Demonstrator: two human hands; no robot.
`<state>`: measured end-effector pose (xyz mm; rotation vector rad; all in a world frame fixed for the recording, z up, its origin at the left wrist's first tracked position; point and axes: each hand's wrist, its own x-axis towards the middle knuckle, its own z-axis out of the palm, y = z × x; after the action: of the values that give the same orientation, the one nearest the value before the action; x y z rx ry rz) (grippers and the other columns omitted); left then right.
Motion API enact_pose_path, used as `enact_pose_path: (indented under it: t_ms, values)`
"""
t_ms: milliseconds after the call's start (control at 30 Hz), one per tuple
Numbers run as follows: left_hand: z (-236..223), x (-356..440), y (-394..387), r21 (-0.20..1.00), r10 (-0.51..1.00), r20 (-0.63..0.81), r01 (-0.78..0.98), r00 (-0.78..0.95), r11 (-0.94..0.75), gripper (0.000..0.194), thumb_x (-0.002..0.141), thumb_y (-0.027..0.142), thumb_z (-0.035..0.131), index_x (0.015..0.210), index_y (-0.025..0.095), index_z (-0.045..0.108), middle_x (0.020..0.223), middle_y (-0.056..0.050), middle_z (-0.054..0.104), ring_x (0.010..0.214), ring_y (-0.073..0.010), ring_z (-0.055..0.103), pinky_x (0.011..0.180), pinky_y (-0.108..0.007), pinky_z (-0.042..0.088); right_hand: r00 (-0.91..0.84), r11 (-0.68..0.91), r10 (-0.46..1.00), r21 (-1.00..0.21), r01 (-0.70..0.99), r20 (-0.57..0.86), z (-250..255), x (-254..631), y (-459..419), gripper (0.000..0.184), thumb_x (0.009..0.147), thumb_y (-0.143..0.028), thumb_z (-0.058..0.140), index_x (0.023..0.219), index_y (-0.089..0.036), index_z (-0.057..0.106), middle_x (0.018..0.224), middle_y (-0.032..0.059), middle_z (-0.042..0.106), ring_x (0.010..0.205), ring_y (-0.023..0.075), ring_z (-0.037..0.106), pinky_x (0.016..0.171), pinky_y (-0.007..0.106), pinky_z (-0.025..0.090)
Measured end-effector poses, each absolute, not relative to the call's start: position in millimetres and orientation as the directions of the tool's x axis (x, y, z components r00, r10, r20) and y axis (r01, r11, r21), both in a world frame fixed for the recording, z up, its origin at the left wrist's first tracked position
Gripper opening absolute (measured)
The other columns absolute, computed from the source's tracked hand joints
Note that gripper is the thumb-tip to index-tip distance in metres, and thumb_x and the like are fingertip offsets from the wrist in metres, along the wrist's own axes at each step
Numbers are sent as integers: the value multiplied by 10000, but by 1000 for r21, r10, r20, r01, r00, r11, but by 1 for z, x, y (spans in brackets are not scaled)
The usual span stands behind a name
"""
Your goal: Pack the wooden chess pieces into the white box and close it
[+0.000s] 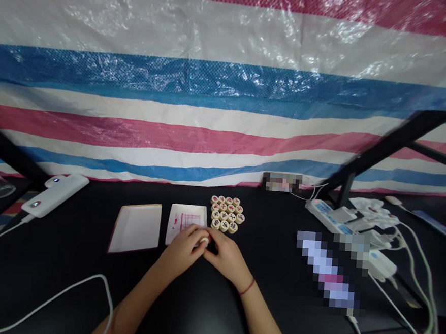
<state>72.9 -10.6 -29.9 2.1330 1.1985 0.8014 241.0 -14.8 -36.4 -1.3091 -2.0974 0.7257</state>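
A pale round Chinese chess piece (204, 240) shows between my two hands, partly covered by fingers. My left hand (182, 248) is closed around its left side, thumb and fingertips bent in. From the right, my right hand (227, 255) meets it, with thumb and fingers pinched against the piece. Just beyond the right hand stand several short stacks of Chinese chess pieces (224, 215) in close rows, red characters at the back and black ones in front. Behind my left hand lies an open white box (169, 219) with a pink-lined sheet inside; my fingers hide its near corner.
An upturned lid (137, 227) lies left of the box. White devices (58, 193) with a cable sit far left. On the right are a power strip (328, 215) with plugs and cables, and a blurred phone-like object (326, 271). Striped sheeting (210, 135) hangs behind the black table.
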Motion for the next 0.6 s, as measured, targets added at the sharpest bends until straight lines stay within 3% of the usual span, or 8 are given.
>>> enact_pose_path:
  t_ms: [100, 300, 600]
  values:
    - [-33, 73, -11, 760, 891, 294, 480, 346, -438, 226, 910, 193, 471, 1074, 232, 621, 1041, -46, 633, 984, -174, 610, 882, -321, 507, -339, 413, 905, -725, 551, 257, -37, 242, -15, 302, 832, -181, 580, 1132, -207, 578, 1001, 40, 652, 827, 162, 604, 750, 270, 492]
    - [-36, 73, -13, 826, 910, 328, 390, 253, -406, 202, 923, 245, 497, 1042, 233, 660, 1011, -47, 645, 949, -159, 631, 784, -267, 554, -302, 477, 878, -724, 498, 371, -35, 240, -16, 231, 853, -189, 582, 1082, -212, 597, 917, 27, 635, 632, 122, 513, 623, 246, 466]
    - [-36, 72, -15, 760, 878, 365, 447, 308, -472, 243, 891, 300, 576, 1121, 269, 648, 1081, -36, 653, 971, -168, 648, 883, -311, 551, -299, 527, 850, -702, 479, 434, -35, 242, -18, 201, 853, -203, 591, 1053, -206, 608, 876, 38, 634, 639, 133, 528, 611, 257, 473]
